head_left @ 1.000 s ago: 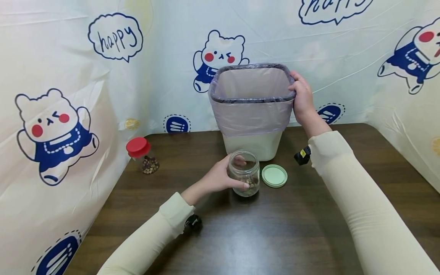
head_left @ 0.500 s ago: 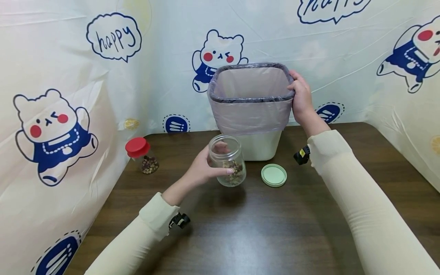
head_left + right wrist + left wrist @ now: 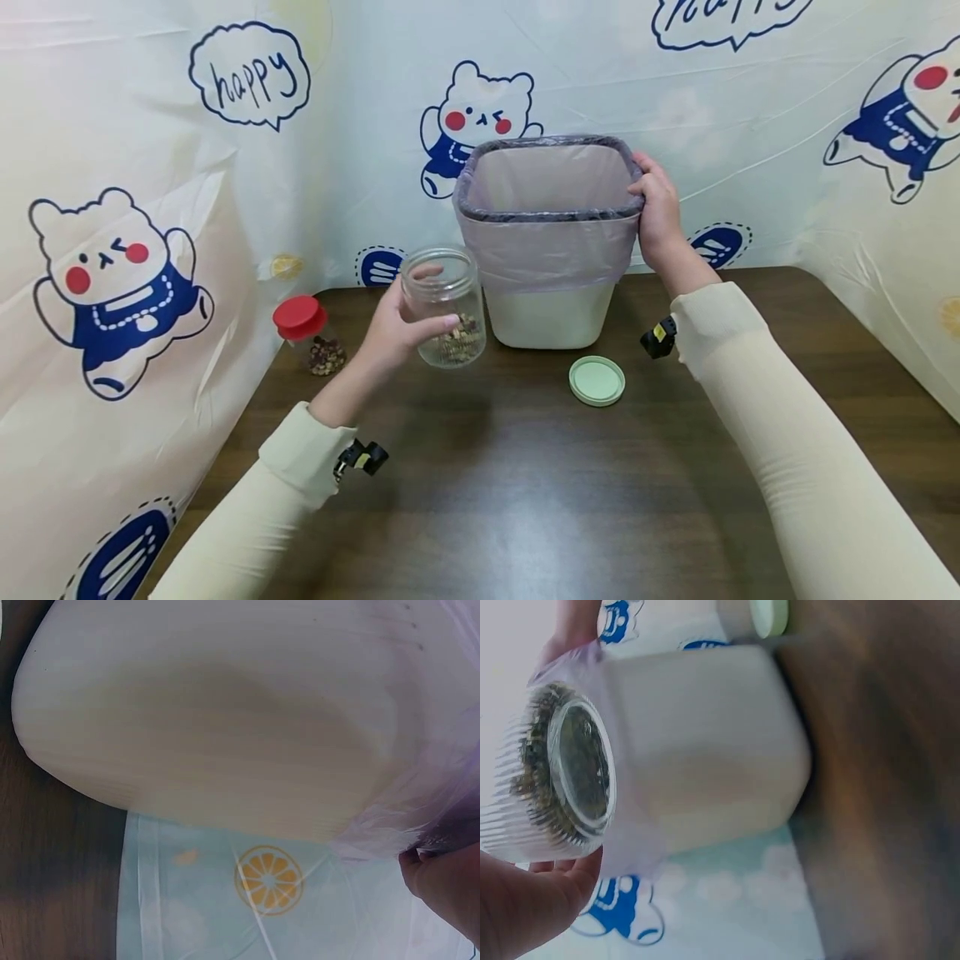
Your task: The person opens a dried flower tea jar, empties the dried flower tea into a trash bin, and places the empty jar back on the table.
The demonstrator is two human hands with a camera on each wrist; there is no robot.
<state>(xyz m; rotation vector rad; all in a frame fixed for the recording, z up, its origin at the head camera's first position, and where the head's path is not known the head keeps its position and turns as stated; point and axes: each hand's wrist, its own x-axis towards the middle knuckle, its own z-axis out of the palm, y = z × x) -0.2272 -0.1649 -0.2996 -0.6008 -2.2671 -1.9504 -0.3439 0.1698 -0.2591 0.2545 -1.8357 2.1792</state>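
My left hand (image 3: 390, 329) grips a lidless clear glass jar (image 3: 442, 304), lifted off the table just left of the bin. Mixed dried bits (image 3: 461, 340) lie at the bottom of the jar, and the left wrist view shows its ribbed base from below. A white trash bin (image 3: 551, 317) stands at the back, lined with a translucent purple bag (image 3: 551, 250) folded over its rim. My right hand (image 3: 660, 208) holds the bin's right rim, fingers hooked over the bag's edge. In the right wrist view the bin's side (image 3: 225, 735) fills most of the picture.
A pale green lid (image 3: 597, 381) lies on the dark wooden table (image 3: 525, 500) in front of the bin. Toward the left edge stands a small jar with a red cap (image 3: 300, 318), partly filled with dried bits. A printed cloth (image 3: 360, 125) hangs behind the table.
My left hand has raised the glass jar from the table in front of the bin and carried it up and to the left. The right hand stays on the bin's rim.
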